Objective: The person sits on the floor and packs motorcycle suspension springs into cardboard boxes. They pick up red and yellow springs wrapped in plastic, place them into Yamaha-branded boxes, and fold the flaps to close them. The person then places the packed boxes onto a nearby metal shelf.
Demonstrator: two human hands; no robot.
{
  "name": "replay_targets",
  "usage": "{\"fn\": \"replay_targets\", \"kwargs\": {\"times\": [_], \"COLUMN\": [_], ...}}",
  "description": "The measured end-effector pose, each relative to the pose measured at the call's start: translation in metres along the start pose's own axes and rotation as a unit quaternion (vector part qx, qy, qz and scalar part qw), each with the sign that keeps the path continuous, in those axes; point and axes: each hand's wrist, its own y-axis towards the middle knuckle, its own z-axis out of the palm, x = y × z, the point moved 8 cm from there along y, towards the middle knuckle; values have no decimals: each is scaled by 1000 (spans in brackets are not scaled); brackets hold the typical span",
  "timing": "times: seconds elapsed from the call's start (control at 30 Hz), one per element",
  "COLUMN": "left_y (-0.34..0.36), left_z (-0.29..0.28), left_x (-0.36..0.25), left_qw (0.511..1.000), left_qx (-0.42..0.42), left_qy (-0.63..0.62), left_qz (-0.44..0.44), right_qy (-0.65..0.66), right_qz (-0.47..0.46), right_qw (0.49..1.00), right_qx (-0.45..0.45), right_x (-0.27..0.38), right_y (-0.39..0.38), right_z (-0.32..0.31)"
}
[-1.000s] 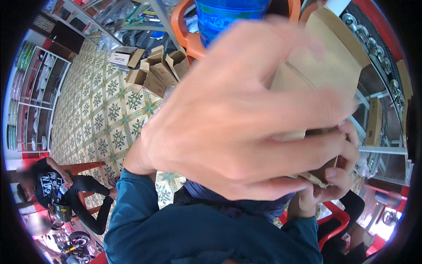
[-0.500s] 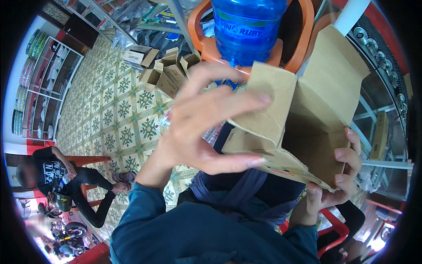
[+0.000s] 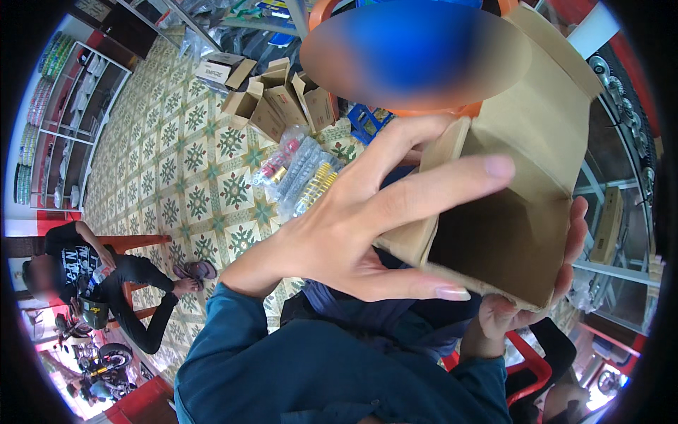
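Observation:
An open brown cardboard box (image 3: 526, 155) is tilted in front of me, its long far flap standing up and its inside dark. My right hand (image 3: 567, 272) grips its right side, fingers curled round the outer wall and thumb at the near corner. Across the left part of the opening lies my left hand (image 3: 367, 219), fingers spread. Its index finger stretches over the mouth, the thumb runs along the near edge, and the other fingers are partly hidden behind the left flap (image 3: 445, 152).
Several open cardboard boxes (image 3: 265, 116) stand on the tiled floor, near plastic-wrapped parts with yellow coils (image 3: 318, 185) and a blue plastic object (image 3: 369, 124). An orange chair (image 3: 452, 111) is ahead. A person (image 3: 78, 261) sits at left; glass shelving (image 3: 618, 272) stands at right.
My left hand has moved right and over the box opening. The left flap has swung outward and down from its raised position, and the mouth shows wider.

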Motion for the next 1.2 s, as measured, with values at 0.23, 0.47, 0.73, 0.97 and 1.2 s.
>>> {"fn": "replay_targets", "kwargs": {"times": [0.23,0.47,0.73,0.97,1.2], "left_y": [-7,-39,-131,-157,-187], "left_z": [-23,-99,-186,-167,-133], "left_x": [7,18,138,160,181], "left_qw": [997,947,852,842,803], "left_qx": [-20,-257,-379,-359,-352], "left_qy": [-37,148,-284,-383,-469], "left_qz": [-63,-127,-223,-127,-109], "right_qy": [33,110,110,138,62], "right_qz": [7,26,150,190,230], "right_qw": [999,992,979,944,948], "right_qx": [9,53,80,233,213], "right_x": [-6,-32,-59,-54,-75], "right_y": [7,33,7,-26,-41], "right_z": [17,46,45,71,60]}}
